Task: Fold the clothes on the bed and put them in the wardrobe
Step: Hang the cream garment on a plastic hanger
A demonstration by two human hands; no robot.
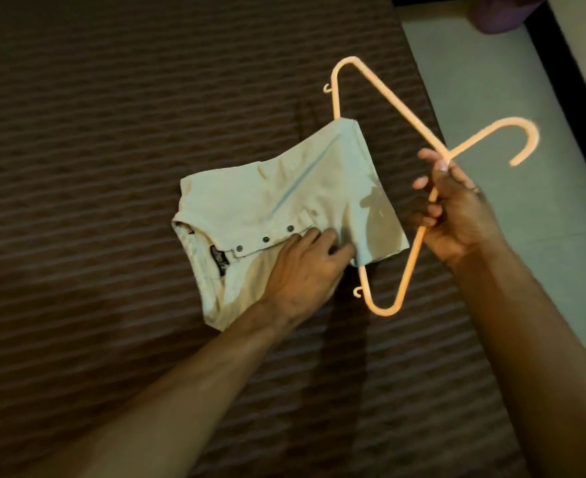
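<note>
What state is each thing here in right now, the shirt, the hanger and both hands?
Shirt: folded, lying on the bed, placket buttoned, draped over the hanger's bottom bar.
Hanger: bottom bar under the shirt's edge, neck held up.
Left hand: resting on the shirt, fingers at the fold's edge.
Right hand: grips the hanger near its neck.
Bed: covered by a striped brown sheet.

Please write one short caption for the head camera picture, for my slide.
Left hand rests on a folded pale shirt on the striped bed; right hand grips a plastic hanger.
</note>
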